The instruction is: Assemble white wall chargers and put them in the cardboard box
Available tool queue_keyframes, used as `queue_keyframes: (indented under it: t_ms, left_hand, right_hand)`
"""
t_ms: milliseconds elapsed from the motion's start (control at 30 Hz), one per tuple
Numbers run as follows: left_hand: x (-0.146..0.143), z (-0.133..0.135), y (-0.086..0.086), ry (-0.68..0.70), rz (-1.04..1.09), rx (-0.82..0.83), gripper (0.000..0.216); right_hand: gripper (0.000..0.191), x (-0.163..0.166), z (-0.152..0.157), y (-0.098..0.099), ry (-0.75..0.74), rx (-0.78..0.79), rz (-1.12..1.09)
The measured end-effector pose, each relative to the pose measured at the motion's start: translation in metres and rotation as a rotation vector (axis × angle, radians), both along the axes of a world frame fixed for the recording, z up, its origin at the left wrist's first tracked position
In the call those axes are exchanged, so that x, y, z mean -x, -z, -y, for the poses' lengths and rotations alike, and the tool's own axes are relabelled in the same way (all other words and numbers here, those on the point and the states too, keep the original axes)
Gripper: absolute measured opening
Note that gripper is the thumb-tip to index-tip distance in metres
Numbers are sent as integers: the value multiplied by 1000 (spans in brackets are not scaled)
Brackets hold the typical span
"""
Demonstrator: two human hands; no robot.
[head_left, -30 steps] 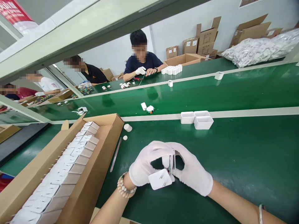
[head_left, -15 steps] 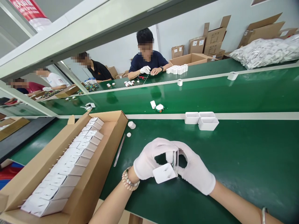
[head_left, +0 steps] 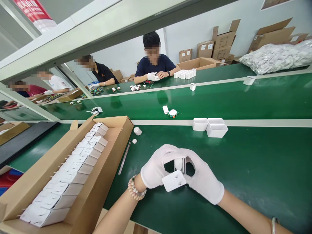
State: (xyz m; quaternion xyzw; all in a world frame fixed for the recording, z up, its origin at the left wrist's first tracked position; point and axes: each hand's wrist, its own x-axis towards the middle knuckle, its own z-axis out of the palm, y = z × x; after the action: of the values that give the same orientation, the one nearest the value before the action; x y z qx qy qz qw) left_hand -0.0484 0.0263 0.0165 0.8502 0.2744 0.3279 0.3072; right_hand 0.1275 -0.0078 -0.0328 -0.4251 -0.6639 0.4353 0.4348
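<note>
Both my gloved hands meet above the green bench, fingers curled around one small white assembly. My left hand (head_left: 157,167) is closed on its inner part, from which a white plate (head_left: 174,181) with two metal pins sticks out toward me. My right hand (head_left: 203,175) is closed on the white plastic housing (head_left: 184,166), which encloses part of that inner piece. Fingers hide most of the joint between them. Several open white housings (head_left: 217,130) stand together beyond my right hand. Tweezers (head_left: 124,157), a white cylinder (head_left: 137,131) and a white disc (head_left: 134,141) lie to the left.
A long cardboard box (head_left: 114,152) on my left holds rows of white housings with plates. Past the pale rail, a green conveyor (head_left: 243,100) carries a circuit board (head_left: 173,113) and white parts. A co-worker (head_left: 156,65) sits opposite, near a bag of white parts (head_left: 278,57).
The circuit board and white parts on the conveyor have shifted right. My hands have brought the inner part slightly further into the housing, and the plate has moved a little right.
</note>
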Motion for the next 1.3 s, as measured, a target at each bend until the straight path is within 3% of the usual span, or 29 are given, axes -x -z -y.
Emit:
queue_keyframes:
  t_ms: [133,367,467,567,733,833,1000,1300]
  left_hand:
    - [-1,1,0,9,-40,-83,59]
    - [0,3,8,-56,-114,-46,101]
    - [0,1,9,-40,-85,-93,88]
    - [-1,0,4,-64,-59,-100,65]
    - [-8,3,-21,43,-35,-13,46]
    - [-14,5,-30,92,-60,48,38]
    - [-15,8,-27,74,-80,85,36]
    - [-13,24,-20,-43,-64,-25,30]
  right_hand:
    - [54,0,0,0,13,8,-5]
    - [54,1,-3,4,49,-60,-126]
    - [60,1,-3,7,58,-84,-191]
    - [69,-2,-3,5,-19,-11,-280]
    - [55,-12,-9,-7,-196,359,-642]
    - [49,-14,-10,-14,-230,487,-629]
    - [39,-8,-6,-22,-193,389,-406]
    - [48,-5,-1,-22,-155,351,-421]
